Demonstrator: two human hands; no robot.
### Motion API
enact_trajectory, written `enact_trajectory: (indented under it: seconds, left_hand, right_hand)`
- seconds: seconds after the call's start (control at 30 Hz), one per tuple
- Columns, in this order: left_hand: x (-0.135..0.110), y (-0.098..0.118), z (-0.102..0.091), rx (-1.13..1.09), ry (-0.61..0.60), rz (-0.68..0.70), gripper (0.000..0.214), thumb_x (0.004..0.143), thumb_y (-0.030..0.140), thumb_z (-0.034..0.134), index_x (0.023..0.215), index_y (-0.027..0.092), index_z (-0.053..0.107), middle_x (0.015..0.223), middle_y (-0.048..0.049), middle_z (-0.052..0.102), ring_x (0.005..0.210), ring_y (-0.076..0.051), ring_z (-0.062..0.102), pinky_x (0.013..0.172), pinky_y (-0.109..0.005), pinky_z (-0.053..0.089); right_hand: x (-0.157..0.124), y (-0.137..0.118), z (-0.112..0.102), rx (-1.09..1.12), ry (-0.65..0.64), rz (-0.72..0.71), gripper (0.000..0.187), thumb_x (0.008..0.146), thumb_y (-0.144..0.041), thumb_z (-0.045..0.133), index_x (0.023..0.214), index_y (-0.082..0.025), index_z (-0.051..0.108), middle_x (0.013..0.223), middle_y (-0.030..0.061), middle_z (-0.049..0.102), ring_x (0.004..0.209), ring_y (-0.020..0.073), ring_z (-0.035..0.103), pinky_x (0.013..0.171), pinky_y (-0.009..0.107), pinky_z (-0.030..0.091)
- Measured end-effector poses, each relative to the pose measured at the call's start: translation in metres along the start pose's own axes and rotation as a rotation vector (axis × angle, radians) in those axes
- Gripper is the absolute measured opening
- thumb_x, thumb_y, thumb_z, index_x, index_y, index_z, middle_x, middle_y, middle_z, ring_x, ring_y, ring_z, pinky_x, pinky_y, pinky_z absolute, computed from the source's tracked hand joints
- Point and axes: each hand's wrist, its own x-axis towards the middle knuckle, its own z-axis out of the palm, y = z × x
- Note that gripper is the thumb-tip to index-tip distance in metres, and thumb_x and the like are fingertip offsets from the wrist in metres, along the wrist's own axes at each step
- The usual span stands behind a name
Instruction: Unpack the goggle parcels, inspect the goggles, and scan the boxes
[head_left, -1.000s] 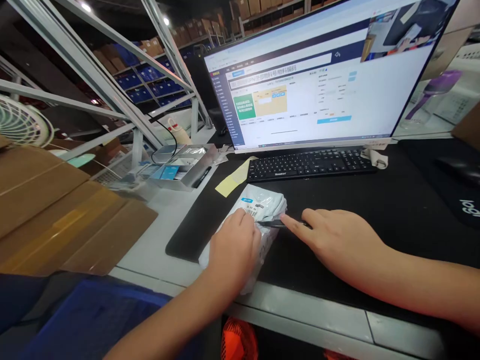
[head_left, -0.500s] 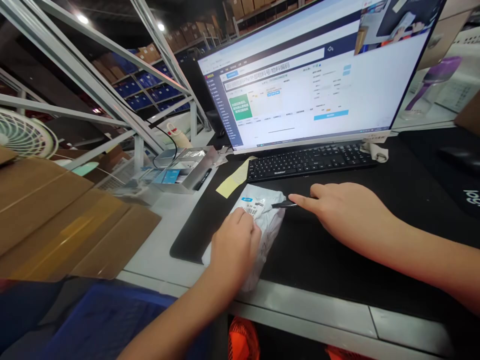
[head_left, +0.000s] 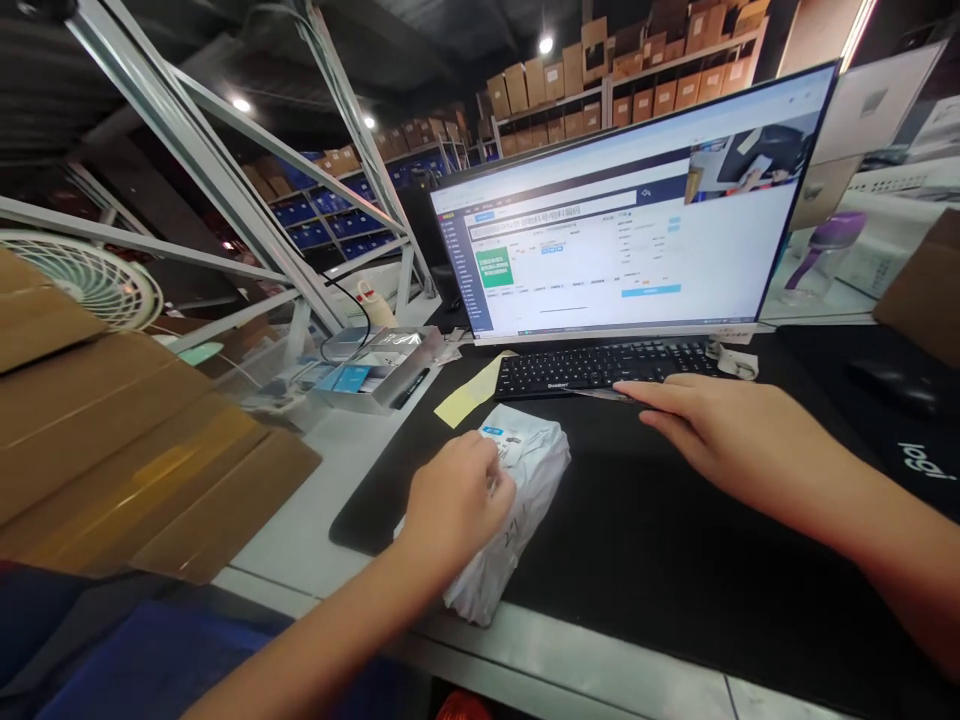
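Observation:
A white plastic mailing bag (head_left: 536, 455) lies on the black desk mat, wrapped tightly around a box-like content. It carries a label with a blue mark and some handwriting on its side. My left hand (head_left: 457, 495) is closed on the bag's top and left part, covering much of the label. To the right, my right hand (head_left: 697, 410) grips a thin, pointed knife (head_left: 600, 394), its handle mostly hidden in the fingers. The knife points left above the mat, in front of the keyboard and apart from the bag.
Behind the hands stand a keyboard (head_left: 600, 368) and a large monitor (head_left: 600, 240). A yellow paper slip (head_left: 469, 392) lies beside the keyboard. At left are a small clear tray (head_left: 382, 375) and an open cardboard box (head_left: 142, 430). A mouse (head_left: 892, 385) sits at right.
My right hand has drawn the knife up and away from the bag, towards the keyboard. My left hand still holds the bag. The camera view has tilted upward.

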Motion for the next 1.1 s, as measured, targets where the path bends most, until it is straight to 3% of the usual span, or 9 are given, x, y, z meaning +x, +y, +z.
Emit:
enact_trajectory:
  seconds: [0.1,0.23,0.33,0.4,0.53,0.63,0.8,0.93,1.1]
  left_hand:
    - [0.012,0.006,-0.008,0.006,-0.073,-0.009,0.018,0.085,0.04,0.06,0.088,0.022,0.057,0.098,-0.0043,0.064,0.092,-0.024,0.061,0.065,-0.031,0.038]
    - [0.03,0.006,-0.017,0.064,-0.204,0.029,0.029,0.089,0.048,0.058,0.098,0.02,0.062,0.105,-0.0086,0.067,0.092,-0.027,0.065,0.069,-0.033,0.042]
    - [0.042,-0.004,-0.022,0.036,-0.309,0.103,0.021,0.092,0.036,0.053,0.098,0.021,0.065,0.099,-0.0074,0.07,0.088,-0.025,0.066,0.073,-0.033,0.043]
    - [0.047,-0.01,-0.023,-0.003,-0.336,0.124,0.019,0.088,0.03,0.056,0.1,0.021,0.066,0.099,-0.006,0.071,0.087,-0.023,0.065,0.073,-0.032,0.043]
    - [0.055,-0.006,-0.022,0.011,-0.353,0.118,0.016,0.072,0.022,0.064,0.087,0.022,0.067,0.091,-0.0034,0.068,0.08,-0.021,0.063,0.068,-0.029,0.041]
    - [0.056,0.007,-0.022,0.156,-0.372,0.13,0.003,0.069,0.022,0.064,0.071,0.021,0.065,0.087,-0.005,0.066,0.072,-0.021,0.062,0.062,-0.03,0.037]
    - [0.042,0.015,-0.02,0.244,-0.308,0.169,0.016,0.085,0.023,0.054,0.076,0.019,0.066,0.101,-0.0068,0.07,0.079,-0.023,0.067,0.064,-0.032,0.039]
    - [0.022,0.007,-0.006,0.186,-0.169,0.124,0.024,0.097,0.024,0.045,0.093,0.02,0.067,0.12,-0.0042,0.069,0.091,-0.022,0.071,0.068,-0.032,0.044]
    - [0.009,0.001,0.014,0.159,-0.028,0.115,0.023,0.101,0.024,0.043,0.092,0.02,0.064,0.119,-0.0026,0.069,0.092,-0.021,0.071,0.065,-0.031,0.045]
  right_hand:
    - [0.009,-0.001,0.01,0.18,-0.098,0.033,0.04,0.1,-0.031,0.049,0.136,-0.028,0.065,0.124,0.0048,0.073,0.106,0.0283,0.071,0.083,0.039,0.056]
    - [0.02,0.001,0.022,0.249,-0.23,0.075,0.037,0.096,-0.028,0.053,0.129,-0.026,0.07,0.125,0.0064,0.072,0.112,0.033,0.069,0.092,0.047,0.055]
    - [0.021,-0.001,0.03,0.405,-0.129,0.045,0.037,0.096,-0.028,0.052,0.129,-0.025,0.069,0.127,0.0073,0.071,0.115,0.0327,0.066,0.097,0.049,0.052]
    - [0.021,-0.009,0.042,0.629,-0.046,0.073,0.036,0.096,-0.03,0.052,0.127,-0.023,0.068,0.123,0.0078,0.072,0.11,0.0293,0.067,0.095,0.045,0.052]
    - [0.026,-0.036,0.08,1.134,-0.094,0.396,0.043,0.081,-0.039,0.07,0.118,-0.018,0.065,0.09,0.0032,0.067,0.079,0.0201,0.064,0.073,0.034,0.052]
    - [0.032,-0.056,0.103,1.345,-0.133,0.537,0.069,0.062,-0.042,0.084,0.121,-0.017,0.058,0.102,0.0044,0.062,0.09,0.0203,0.062,0.079,0.034,0.052]
    - [0.037,-0.085,0.113,1.229,-0.104,0.43,0.097,0.049,-0.042,0.089,0.134,-0.02,0.049,0.127,0.0098,0.055,0.122,0.0279,0.054,0.105,0.042,0.044]
    - [0.04,-0.103,0.11,1.089,-0.057,0.536,0.095,0.051,-0.044,0.084,0.135,-0.018,0.048,0.126,0.0114,0.055,0.122,0.0311,0.054,0.105,0.044,0.045]
    - [0.04,-0.117,0.106,1.024,0.044,0.583,0.082,0.057,-0.036,0.078,0.131,-0.018,0.048,0.122,0.0098,0.059,0.12,0.0307,0.054,0.104,0.043,0.045]
